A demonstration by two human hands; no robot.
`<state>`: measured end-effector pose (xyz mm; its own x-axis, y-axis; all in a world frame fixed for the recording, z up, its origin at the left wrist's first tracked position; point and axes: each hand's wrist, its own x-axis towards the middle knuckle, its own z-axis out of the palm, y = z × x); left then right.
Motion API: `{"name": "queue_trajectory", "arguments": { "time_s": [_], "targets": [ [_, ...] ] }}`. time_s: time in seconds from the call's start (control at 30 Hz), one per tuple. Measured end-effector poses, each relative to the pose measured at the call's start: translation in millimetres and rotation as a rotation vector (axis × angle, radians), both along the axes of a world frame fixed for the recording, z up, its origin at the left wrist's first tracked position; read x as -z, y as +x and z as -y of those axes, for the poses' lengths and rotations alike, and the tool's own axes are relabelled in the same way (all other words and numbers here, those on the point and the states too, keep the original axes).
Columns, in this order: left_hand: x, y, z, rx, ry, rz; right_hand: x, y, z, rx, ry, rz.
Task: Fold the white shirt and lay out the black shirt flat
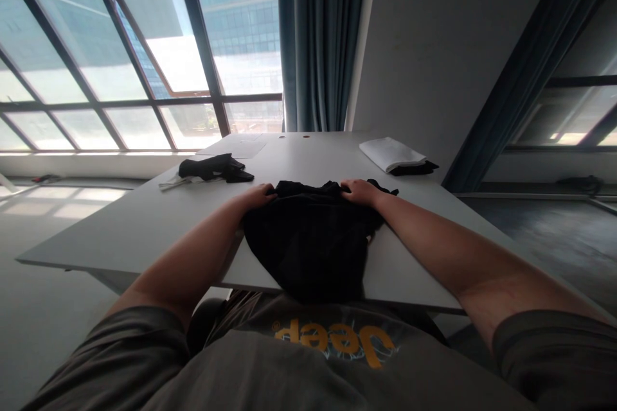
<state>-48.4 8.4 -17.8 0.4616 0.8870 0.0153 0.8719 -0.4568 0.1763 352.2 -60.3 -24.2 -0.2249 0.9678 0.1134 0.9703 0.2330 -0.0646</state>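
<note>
Gripping black cloth [308, 237] by the far edge with 2 hands. Spread over the near part of the pale surface [144, 231], reaching its front edge by the shirt [231, 359]; cannot tell how far past. At both left hand [261, 194] and right hand [359, 192], closed down with fingers [268, 189] curled over the fabric, no wide gap; cannot tell how tight. Probably straightening that far edge. To do well: pull apart evenly, keep level, take up slack along the wavy middle. Free the bunched bit beyond the right hand before pulling hard. Mind the near end, easy to catch against the shirt. Keep clear of dark cloth [207, 168] on the left, folded white cloth [393, 153] on the right. Smooth outward, without dragging.
</note>
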Motion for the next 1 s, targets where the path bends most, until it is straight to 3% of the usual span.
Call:
{"name": "queue_trajectory", "arguments": {
  "time_s": [1.0],
  "targets": [
    [4.5, -3.1, -7.1, 0.011, -0.028, 0.076, 1.0, -1.1, -0.6, 0.002, 0.001, 0.027]
  ]
}}
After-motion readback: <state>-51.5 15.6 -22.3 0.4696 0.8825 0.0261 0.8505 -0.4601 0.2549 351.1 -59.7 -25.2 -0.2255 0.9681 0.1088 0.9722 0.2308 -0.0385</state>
